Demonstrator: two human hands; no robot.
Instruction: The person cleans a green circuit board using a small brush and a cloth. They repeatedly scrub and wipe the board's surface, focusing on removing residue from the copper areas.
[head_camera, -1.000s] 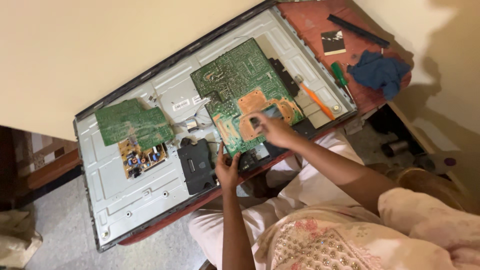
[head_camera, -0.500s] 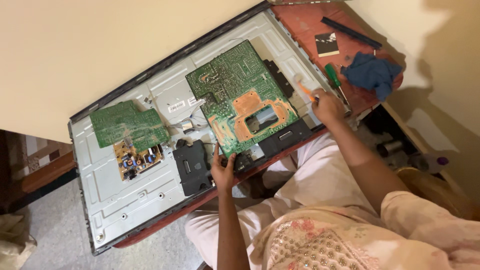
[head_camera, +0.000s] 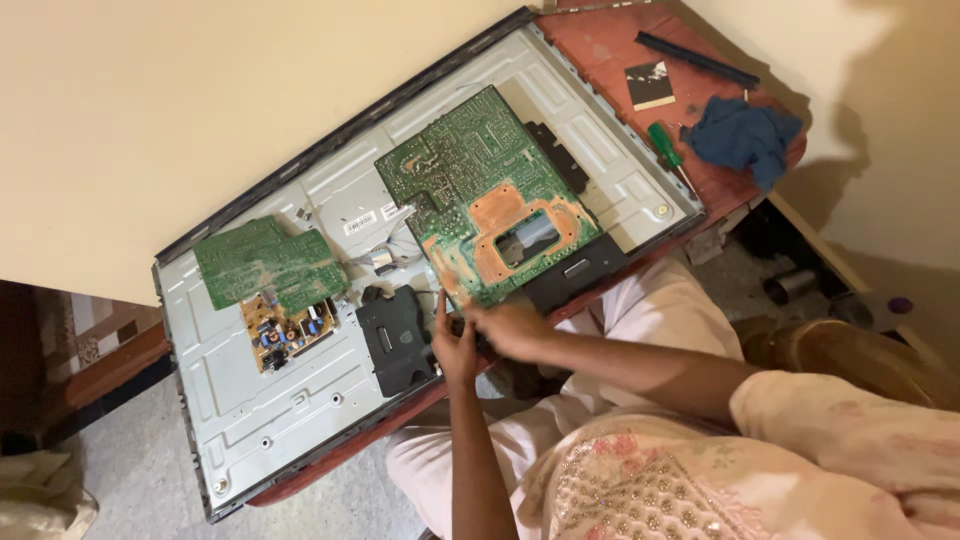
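Observation:
An opened flat television (head_camera: 300, 400) lies face down on a red-brown table, its metal back panel exposed. A large green circuit board (head_camera: 470, 190) with copper patches sits in the middle. My left hand (head_camera: 455, 348) is at the panel's near edge, one finger raised against the board's lower left corner, next to a black module (head_camera: 395, 340). My right hand (head_camera: 512, 327) is closed just right of it, below the board's lower edge. The orange screwdriver seems to be in its fist, mostly hidden.
A smaller green board (head_camera: 265, 262) and a yellow power board (head_camera: 290, 330) sit at the panel's left. On the table's far end lie a green-handled screwdriver (head_camera: 665, 145), a blue cloth (head_camera: 745, 135), a black bar (head_camera: 695, 58) and a small dark card (head_camera: 650, 85).
My right hand went right to the orange screwdriver on the panel, then came back to the board's lower left corner. The orange screwdriver no longer lies there. The left hand stayed put.

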